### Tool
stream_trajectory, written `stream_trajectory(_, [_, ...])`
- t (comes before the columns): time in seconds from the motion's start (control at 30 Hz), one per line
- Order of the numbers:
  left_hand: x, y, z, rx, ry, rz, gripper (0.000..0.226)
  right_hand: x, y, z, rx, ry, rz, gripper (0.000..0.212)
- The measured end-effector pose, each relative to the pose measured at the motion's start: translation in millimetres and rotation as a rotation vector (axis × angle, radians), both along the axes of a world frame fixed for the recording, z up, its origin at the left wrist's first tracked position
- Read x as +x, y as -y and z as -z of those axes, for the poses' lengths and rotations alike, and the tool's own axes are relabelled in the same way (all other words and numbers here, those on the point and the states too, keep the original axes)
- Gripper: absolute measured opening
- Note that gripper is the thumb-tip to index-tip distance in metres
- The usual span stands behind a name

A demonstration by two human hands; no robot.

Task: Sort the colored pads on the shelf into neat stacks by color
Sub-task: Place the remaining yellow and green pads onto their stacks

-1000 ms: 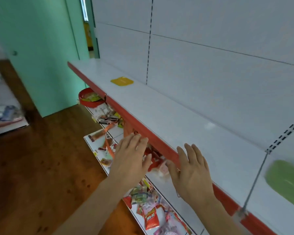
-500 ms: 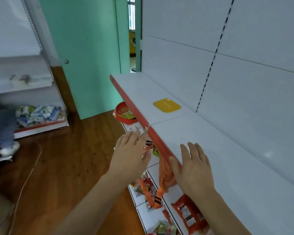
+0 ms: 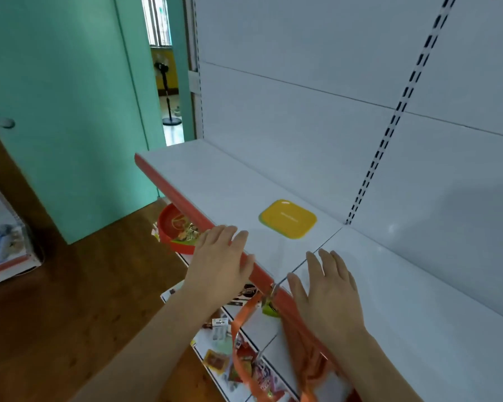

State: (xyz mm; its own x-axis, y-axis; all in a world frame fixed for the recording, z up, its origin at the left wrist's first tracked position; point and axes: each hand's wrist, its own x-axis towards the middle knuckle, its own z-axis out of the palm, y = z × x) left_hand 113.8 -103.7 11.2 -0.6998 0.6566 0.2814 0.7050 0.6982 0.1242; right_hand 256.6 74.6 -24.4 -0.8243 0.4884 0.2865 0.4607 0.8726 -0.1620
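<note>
A yellow pad (image 3: 288,218) lies flat on the white shelf (image 3: 221,181), with a thin green edge showing under its left side. My left hand (image 3: 219,262) hovers over the shelf's red front lip (image 3: 172,195), fingers spread, holding nothing. My right hand (image 3: 327,291) is flat above the shelf just right of the seam between two shelf boards, also spread and empty. Both hands are short of the yellow pad, which sits between and beyond them.
Below the shelf are lower shelves with snack packets (image 3: 244,364) and orange straps (image 3: 244,323). A red bowl (image 3: 174,230) sits under the shelf's left end. The white back panel (image 3: 331,126) rises behind. A green door (image 3: 64,111) and wooden floor (image 3: 84,300) lie left.
My view has swung left along the shelf, bringing the yellow pad much closer. A green pad seen at the right a second ago is out of view. Both hands stay spread and empty.
</note>
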Motion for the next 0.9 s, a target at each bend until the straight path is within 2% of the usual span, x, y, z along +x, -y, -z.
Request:
stream_trajectory(0.17, [-59.6, -35.7, 13.0, -0.017, 0.047, 0.112, 0.063, -45.0, -17.8, -0.2, 0.0, 0.038, 0.091, 0.078])
stream_trajectory(0.37, [-121.9, -87.5, 21.2, -0.078, 0.077, 0.196, 0.073, -105.5, -50.4, 1.8, -0.012, 0.023, 0.135, 0.072])
stream_trajectory(0.53, [-162.1, -129.5, 26.8, -0.175, 0.067, 0.268, 0.055, -132.3, -66.0, 7.0, -0.001, 0.067, 0.164, 0.073])
stream_trajectory(0.7, [-177.4, -160.4, 44.5, -0.25, -0.01, 0.32, 0.054, -129.2, -72.8, 24.1, -0.02, 0.123, 0.248, 0.065])
stream_trajectory(0.83, [-183.4, -169.0, 53.9, -0.202, -0.059, 0.383, 0.059, -132.4, -71.4, 23.7, -0.015, 0.144, 0.298, 0.061])
stream_trajectory(0.9, [-183.5, -169.2, 58.5, -0.158, -0.046, 0.421, 0.052, -133.0, -64.6, 23.7, -0.011, 0.145, 0.33, 0.056])
